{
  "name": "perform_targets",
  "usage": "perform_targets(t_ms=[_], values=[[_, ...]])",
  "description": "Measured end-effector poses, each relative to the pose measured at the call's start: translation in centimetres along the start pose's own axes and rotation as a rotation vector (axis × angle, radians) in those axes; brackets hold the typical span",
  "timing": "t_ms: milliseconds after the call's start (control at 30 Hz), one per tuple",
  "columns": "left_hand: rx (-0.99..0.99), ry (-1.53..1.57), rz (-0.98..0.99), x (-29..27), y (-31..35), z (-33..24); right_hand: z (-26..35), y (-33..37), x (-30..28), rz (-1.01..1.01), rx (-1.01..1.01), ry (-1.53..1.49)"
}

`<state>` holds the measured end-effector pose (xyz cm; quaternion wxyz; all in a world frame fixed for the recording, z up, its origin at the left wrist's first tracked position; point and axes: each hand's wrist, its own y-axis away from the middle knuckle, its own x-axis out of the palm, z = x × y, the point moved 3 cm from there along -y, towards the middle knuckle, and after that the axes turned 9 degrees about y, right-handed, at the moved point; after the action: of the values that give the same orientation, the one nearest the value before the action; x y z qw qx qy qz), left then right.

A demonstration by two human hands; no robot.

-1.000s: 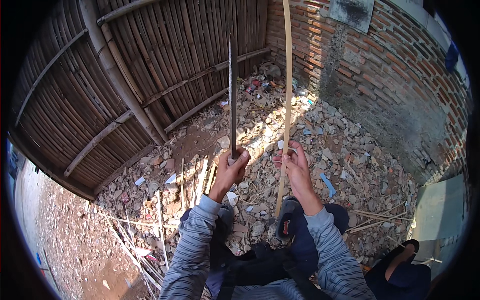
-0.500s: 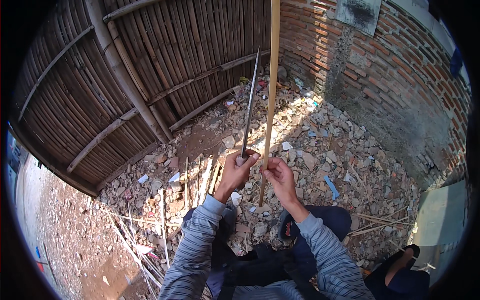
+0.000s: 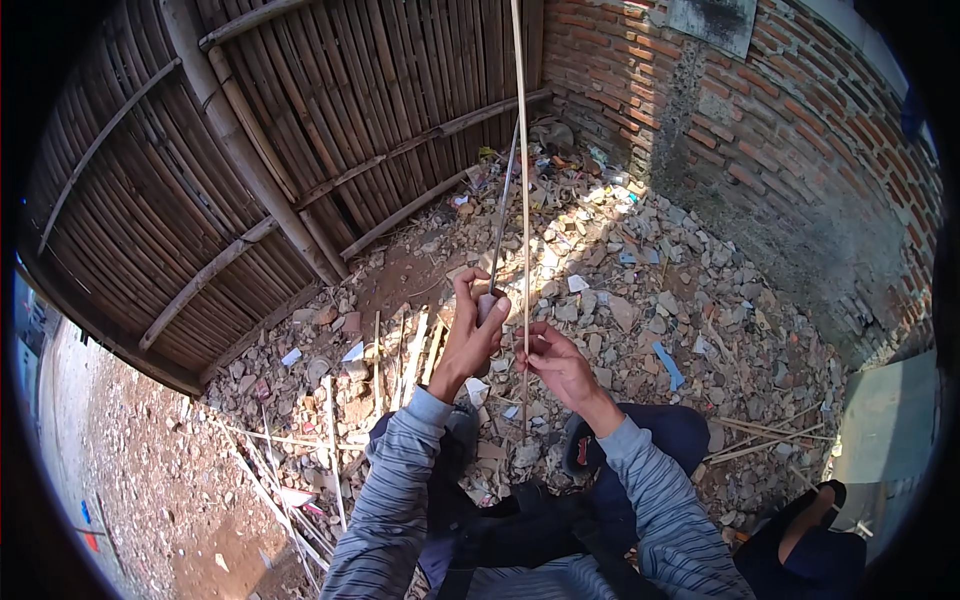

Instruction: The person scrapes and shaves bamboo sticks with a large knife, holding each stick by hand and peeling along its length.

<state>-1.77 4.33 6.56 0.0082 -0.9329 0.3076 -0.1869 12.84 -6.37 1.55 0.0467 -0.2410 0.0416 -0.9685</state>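
Notably slender strip (image 3: 524,190), pale tan, long

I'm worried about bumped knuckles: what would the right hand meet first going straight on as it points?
The right hand, past the pale bamboo strip it touches, would probably meet the left hand first; depth is hard to judge from one view.

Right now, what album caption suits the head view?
Left hand holding a long grey metal blade, right hand a slender pale bamboo strip, above grey stony rubble.
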Motion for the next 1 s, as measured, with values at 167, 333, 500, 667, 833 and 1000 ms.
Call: perform_targets(t_ms=[167,333,500,667,833,1000], values=[[0.088,-0.146,0.036,-0.5,-0.2,0.2,-0.4,-0.3,0.0,-0.017,0.013,-0.074],[0.096,-0.127,0.074,0.3,0.1,-0.6,-1.1,-0.2,0.0,-0.035,0.055,0.037],[0.080,-0.174,0.038,0.2,0.2,-0.4,-1.9,-0.1,-0.1,0.005,0.075,0.010],[0.086,-0.176,0.022,-0.5,-0.1,0.2,-1.7,-0.3,0.1,0.019,0.101,0.118],[0.122,-0.168,0.067,-0.4,-0.1,0.1,-0.6,-0.4,0.4,-0.043,0.076,0.367],[0.116,-0.182,0.106,0.5,0.1,0.6,0.1,-0.6,-0.7,-0.221,0.127,0.252]])
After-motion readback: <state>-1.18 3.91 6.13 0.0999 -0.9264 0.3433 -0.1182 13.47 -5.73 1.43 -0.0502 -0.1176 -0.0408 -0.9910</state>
